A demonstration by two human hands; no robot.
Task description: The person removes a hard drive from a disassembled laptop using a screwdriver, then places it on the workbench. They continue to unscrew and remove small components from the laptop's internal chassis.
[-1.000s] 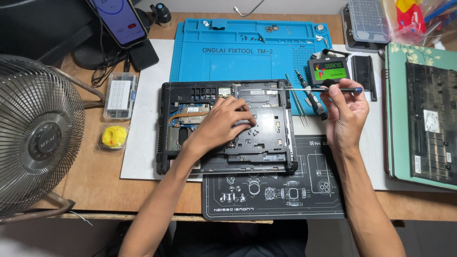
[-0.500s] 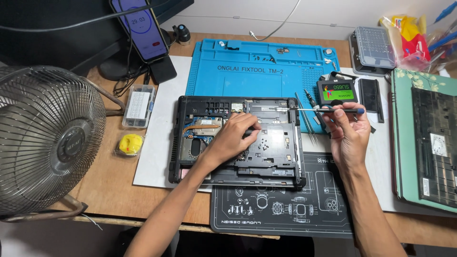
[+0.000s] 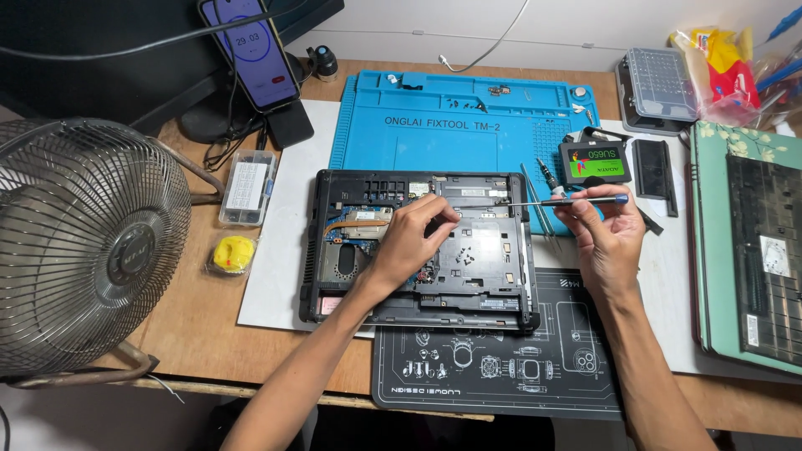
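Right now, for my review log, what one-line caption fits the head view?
Left hand rests inside an opened laptop chassis while right hand holds a slim screwdriver level above it.

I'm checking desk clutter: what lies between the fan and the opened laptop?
In the head view, between the fan and the opened laptop lie a clear parts box, a small yellow object, bare wood and the white sheet's edge.

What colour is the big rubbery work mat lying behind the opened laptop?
The silicone work mat is bright blue, clearest in the head view.
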